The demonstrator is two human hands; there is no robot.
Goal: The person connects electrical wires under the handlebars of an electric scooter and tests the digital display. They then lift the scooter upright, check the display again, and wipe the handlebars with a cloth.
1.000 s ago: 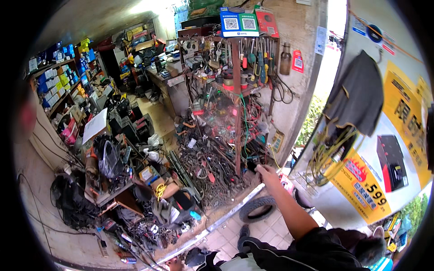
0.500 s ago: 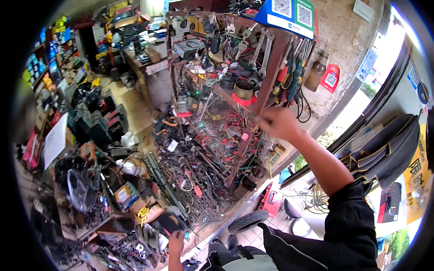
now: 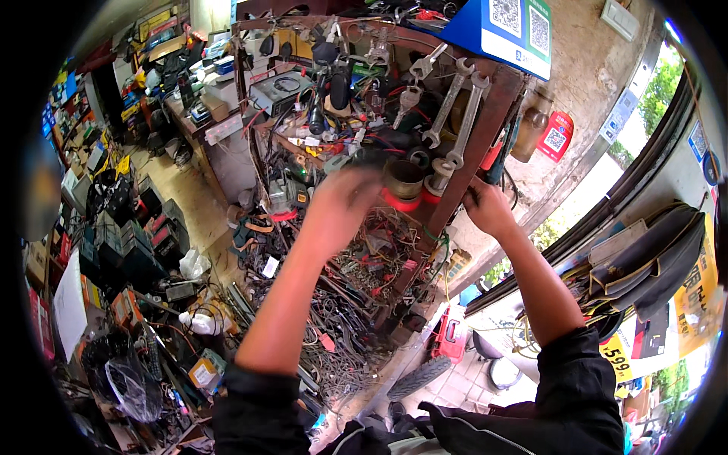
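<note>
My left hand (image 3: 345, 201) reaches over the cluttered shelf, smeared by motion, so its fingers are unclear. Just to its right sits a brass-coloured cup (image 3: 403, 182) above a red base. My right hand (image 3: 489, 210) is at the outer side of the brown post (image 3: 483, 125), its fingers curled in by the post's edge. Whatever those fingers hold, if anything, is hidden. Close above that hand hang tools with coloured handles (image 3: 494, 163), mostly behind the post. Several open-ended wrenches (image 3: 469, 114) hang on the post's inner side.
Tangled cables and metal parts (image 3: 341, 356) fill the space below the shelf. A brown bottle (image 3: 529, 133) and a red card (image 3: 556, 136) are on the wall. A red case (image 3: 450, 337) and a tyre (image 3: 418, 378) are on the floor. Batteries (image 3: 114, 235) stand at left.
My left hand has risen from the lower left to the shelf beside the cup. My right hand has shifted slightly right, to the post's outer side. The view has moved closer to the shelf.
</note>
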